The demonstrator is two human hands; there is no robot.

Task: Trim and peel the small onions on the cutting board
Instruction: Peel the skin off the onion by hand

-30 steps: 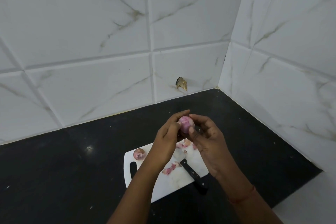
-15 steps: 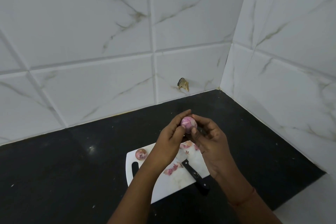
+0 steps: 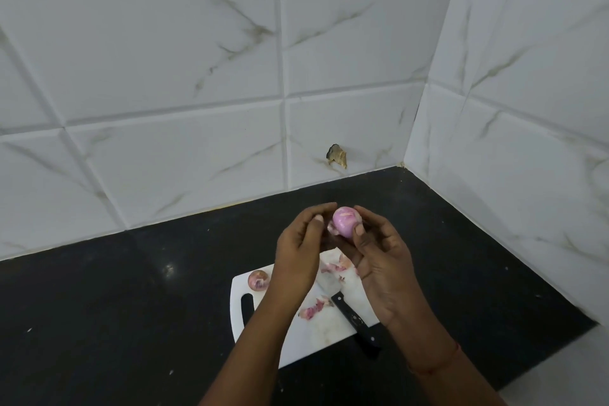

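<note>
I hold a small pink onion, partly peeled, in the air above the white cutting board. My right hand grips it between thumb and fingers. My left hand is just left of it, and its curled thumb and fingers pinch a loose flap of skin on the onion's left side. A second onion, still in its skin, lies on the board's far left corner. A black-handled knife lies on the board, its blade hidden under my hands.
Pink peel scraps and more peel scraps lie on the board. The board sits on a black counter in a corner of white marble-tiled walls. A chipped hole marks the back wall.
My left hand has drawn a little to the left, away from the onion, pulling a flap of skin out. The onion now shows more bare pink surface.
</note>
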